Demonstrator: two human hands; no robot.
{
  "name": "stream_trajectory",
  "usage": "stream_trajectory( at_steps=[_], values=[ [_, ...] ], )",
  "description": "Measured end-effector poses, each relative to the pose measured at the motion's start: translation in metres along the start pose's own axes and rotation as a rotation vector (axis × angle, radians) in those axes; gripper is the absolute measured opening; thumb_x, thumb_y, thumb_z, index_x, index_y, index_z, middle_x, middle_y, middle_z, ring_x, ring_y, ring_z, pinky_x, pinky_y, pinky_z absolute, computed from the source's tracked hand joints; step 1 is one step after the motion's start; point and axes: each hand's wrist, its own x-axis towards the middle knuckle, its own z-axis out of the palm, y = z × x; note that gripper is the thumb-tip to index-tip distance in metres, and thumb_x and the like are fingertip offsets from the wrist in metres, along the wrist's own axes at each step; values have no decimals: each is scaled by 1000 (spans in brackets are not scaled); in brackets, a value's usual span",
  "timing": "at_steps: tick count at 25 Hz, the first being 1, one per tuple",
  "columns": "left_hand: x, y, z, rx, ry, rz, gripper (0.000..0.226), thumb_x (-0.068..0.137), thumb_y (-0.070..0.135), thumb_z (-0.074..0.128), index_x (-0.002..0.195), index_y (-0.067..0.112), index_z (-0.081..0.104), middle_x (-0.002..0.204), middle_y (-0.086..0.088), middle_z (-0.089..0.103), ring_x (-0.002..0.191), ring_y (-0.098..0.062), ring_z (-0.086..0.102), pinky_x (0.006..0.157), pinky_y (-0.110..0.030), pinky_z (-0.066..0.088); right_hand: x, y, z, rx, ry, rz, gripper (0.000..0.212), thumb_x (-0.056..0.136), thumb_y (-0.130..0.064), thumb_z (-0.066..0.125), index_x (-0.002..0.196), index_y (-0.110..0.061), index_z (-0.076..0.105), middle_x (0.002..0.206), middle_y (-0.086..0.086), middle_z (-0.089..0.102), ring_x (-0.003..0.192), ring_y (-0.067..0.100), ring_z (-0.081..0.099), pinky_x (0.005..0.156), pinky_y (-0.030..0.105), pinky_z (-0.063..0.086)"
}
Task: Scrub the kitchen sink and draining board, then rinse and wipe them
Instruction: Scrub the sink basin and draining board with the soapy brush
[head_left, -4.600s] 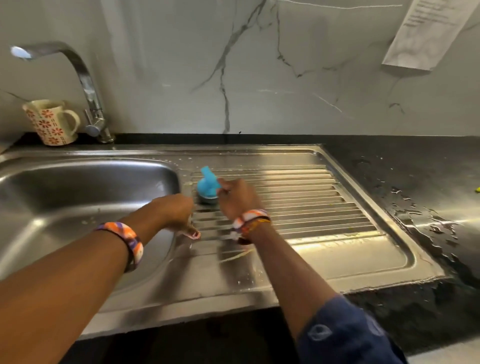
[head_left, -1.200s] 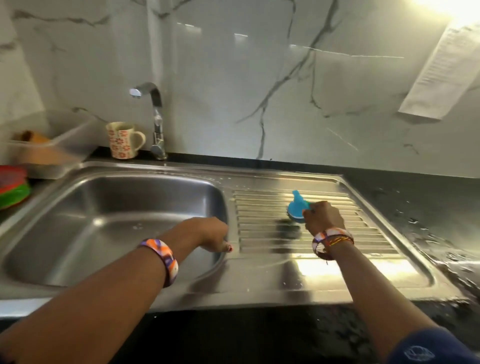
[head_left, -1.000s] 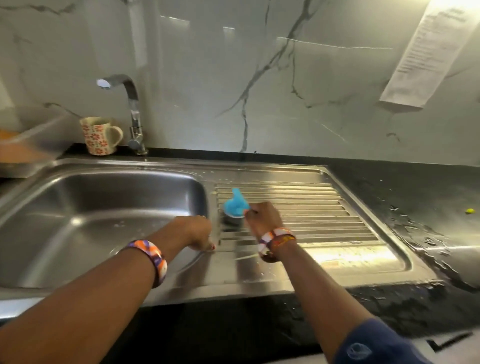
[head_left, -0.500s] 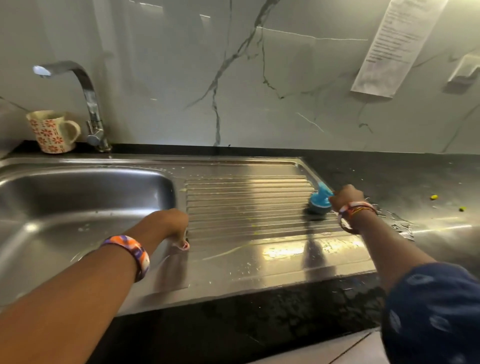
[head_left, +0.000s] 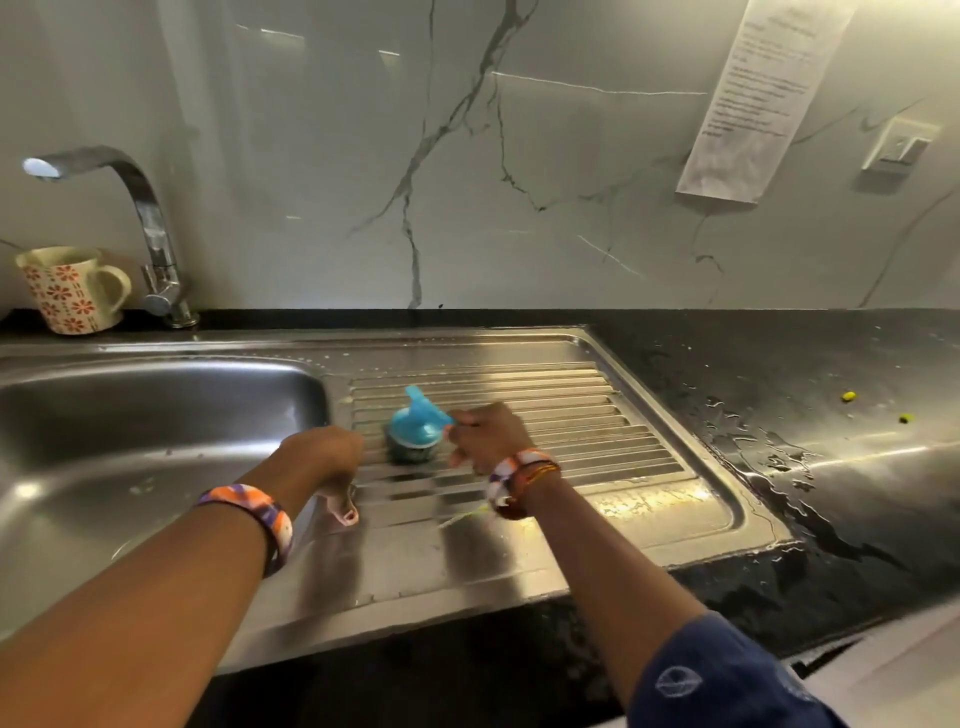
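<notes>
At the draining board, right of the sink bowl (head_left: 156, 415):
Draining board (head_left: 519, 415): ribbed, wet, smeared; I judge scrubbing is unfinished, with rinse and wipe to follow.
Right hand (head_left: 485, 434): fingers curled round the scrubber's handle.
Left hand (head_left: 324, 457): braced at the board's bowl-side edge, fingers bent; whether they grip anything, I cannot tell.
Scrubber (head_left: 415, 431): blue, pad down on the ribs nearest the bowl.
Advice: stroke along the grooves, firm pressure, work residue toward the bowl.

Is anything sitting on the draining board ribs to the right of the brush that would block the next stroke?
Nothing visible. The ribs of the draining board right of the brush are bare; the right hand holds its handle.
</notes>
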Motion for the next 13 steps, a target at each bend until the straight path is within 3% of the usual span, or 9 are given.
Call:
stream_trajectory(
  at_steps=[2, 5, 6, 8, 10, 13],
  values=[
    [-1, -3, 3, -39, 22, 11, 46, 75, 34, 76, 109, 5, 64, 111, -7, 65, 104, -22, 62, 88, -26, 47, -1, 28, -44, 35, 80, 93, 28, 92, -14, 53, 114, -3, 65, 59, 1, 55, 34, 1, 47, 36, 11, 31],
    [-4, -4, 4, -112, 36, 0, 45, 75, 32, 77, 107, 4, 63, 111, -8, 66, 103, -23, 62, 84, -25, 47, 1, 67, -115, 141, 250, 305, 29, 92, -9, 54, 115, 7, 59, 69, 7, 56, 53, 12, 50, 38, 16, 36],
    [-5, -4, 4, -123, 38, 0, 45, 75, 32, 76, 107, 3, 63, 111, -8, 66, 103, -23, 63, 84, -25, 47, 3, 77, -135, 148, 301, 366, 29, 91, -7, 55, 116, 8, 58, 74, 9, 57, 59, 16, 52, 44, 18, 42],
    [-7, -4, 4, -147, 47, -3, 46, 76, 31, 76, 109, 2, 61, 112, -9, 65, 104, -24, 62, 86, -26, 47, 11, 96, -160, 45, 388, 453, 31, 90, -9, 58, 117, 6, 59, 89, 16, 62, 76, 24, 60, 69, 29, 54],
    [-9, -5, 5, -184, 57, -20, 51, 75, 31, 76, 113, 1, 57, 115, -11, 63, 107, -25, 61, 89, -27, 47, 14, 100, -161, -102, 455, 478, 31, 90, -14, 58, 115, 4, 60, 102, 19, 64, 91, 29, 62, 86, 39, 52],
    [-9, -5, 5, -218, 69, -34, 56, 74, 29, 77, 116, 2, 51, 118, -12, 60, 111, -26, 58, 91, -27, 47, 9, 75, -116, -196, 384, 306, 30, 91, -16, 54, 112, 4, 62, 104, 21, 65, 87, 26, 58, 80, 34, 49]
  ],
)
